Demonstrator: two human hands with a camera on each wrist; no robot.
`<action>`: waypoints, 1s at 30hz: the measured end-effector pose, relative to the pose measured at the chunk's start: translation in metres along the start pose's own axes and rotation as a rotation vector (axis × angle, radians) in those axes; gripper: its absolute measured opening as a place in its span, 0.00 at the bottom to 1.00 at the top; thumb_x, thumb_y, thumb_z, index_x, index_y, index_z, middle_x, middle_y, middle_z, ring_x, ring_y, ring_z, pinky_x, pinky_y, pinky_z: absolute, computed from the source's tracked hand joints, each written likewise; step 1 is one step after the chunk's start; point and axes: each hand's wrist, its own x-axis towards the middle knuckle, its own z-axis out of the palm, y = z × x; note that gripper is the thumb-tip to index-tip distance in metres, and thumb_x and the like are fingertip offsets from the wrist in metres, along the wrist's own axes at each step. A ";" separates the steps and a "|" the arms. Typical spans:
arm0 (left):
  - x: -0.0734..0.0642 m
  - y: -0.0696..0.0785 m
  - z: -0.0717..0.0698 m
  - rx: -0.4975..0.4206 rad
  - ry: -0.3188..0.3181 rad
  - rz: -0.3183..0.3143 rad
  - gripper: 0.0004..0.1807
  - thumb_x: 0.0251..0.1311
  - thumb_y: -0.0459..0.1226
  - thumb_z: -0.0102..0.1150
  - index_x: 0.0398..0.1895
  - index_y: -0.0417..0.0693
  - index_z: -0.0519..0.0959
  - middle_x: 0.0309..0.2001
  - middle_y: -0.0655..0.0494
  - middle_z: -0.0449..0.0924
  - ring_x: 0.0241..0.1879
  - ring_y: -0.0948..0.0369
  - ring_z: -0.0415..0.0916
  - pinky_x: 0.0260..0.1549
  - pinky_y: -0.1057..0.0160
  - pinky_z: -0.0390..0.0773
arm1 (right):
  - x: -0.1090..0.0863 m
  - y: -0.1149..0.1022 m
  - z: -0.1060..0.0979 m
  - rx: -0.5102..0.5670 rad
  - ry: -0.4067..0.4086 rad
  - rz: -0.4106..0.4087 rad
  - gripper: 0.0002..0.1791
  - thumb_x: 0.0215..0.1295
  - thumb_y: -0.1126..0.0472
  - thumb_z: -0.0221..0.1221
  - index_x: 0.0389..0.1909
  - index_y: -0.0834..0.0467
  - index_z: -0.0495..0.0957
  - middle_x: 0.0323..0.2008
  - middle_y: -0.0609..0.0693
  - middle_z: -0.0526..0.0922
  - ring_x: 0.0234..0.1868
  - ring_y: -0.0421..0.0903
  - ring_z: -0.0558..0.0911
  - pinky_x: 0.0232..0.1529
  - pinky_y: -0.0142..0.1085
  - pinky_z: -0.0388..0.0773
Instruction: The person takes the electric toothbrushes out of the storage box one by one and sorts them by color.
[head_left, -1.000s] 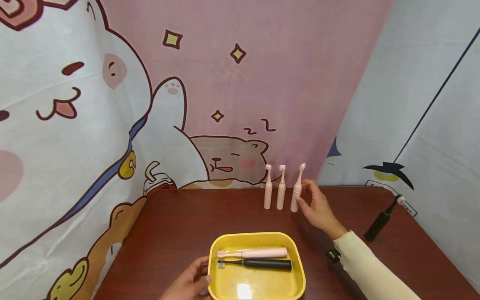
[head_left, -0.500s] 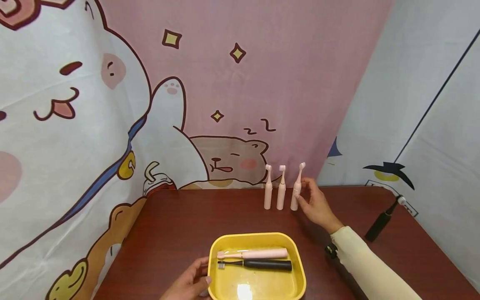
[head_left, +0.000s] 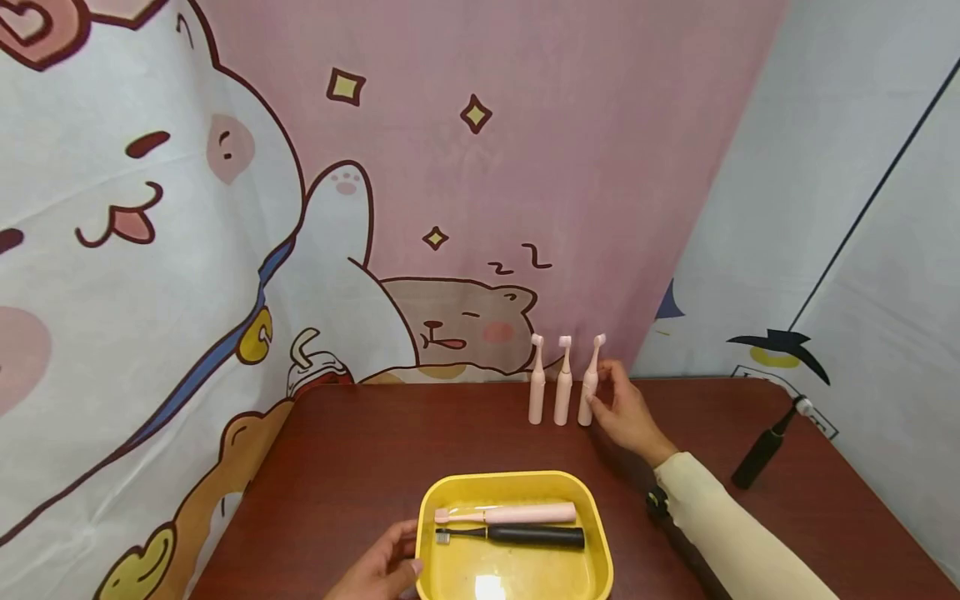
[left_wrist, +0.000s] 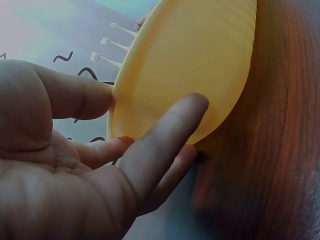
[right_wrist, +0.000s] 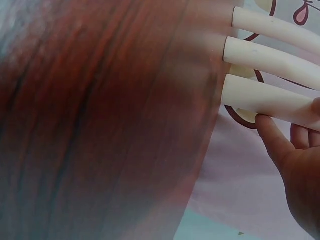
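White glare inside the yellow tray point(head_left: 547, 571)

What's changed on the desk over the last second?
The right hand has shifted the rightmost pink toothbrush slightly left, closer to the middle standing one, and still holds it. Nothing was let go. The left hand stays at the yellow tray; the lying pink toothbrush and black toothbrush inside haven't moved.

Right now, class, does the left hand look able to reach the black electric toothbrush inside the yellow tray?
Probably yes: the left hand touches the yellow tray, nothing covers the black electric toothbrush inside, and only the tray's wall stands between them.
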 end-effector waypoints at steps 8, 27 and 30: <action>0.000 0.000 0.000 -0.001 0.012 -0.014 0.34 0.78 0.33 0.54 0.78 0.29 0.53 0.68 0.28 0.71 0.58 0.47 0.82 0.49 0.48 0.89 | -0.002 0.006 0.005 -0.005 0.004 -0.001 0.30 0.60 0.77 0.68 0.61 0.66 0.67 0.46 0.61 0.81 0.48 0.60 0.80 0.51 0.35 0.74; 0.000 -0.001 0.002 -0.008 0.037 -0.025 0.33 0.77 0.32 0.54 0.78 0.29 0.54 0.67 0.31 0.72 0.57 0.48 0.82 0.48 0.49 0.89 | -0.002 0.008 0.011 -0.018 -0.005 -0.019 0.30 0.61 0.78 0.66 0.62 0.66 0.67 0.47 0.61 0.82 0.49 0.59 0.82 0.53 0.13 0.65; 0.001 0.000 0.001 -0.006 0.041 -0.026 0.34 0.78 0.32 0.54 0.79 0.29 0.53 0.67 0.29 0.72 0.57 0.48 0.82 0.48 0.48 0.89 | -0.001 0.008 0.011 -0.033 -0.019 -0.032 0.29 0.62 0.79 0.66 0.62 0.67 0.67 0.50 0.63 0.82 0.52 0.60 0.83 0.57 0.12 0.65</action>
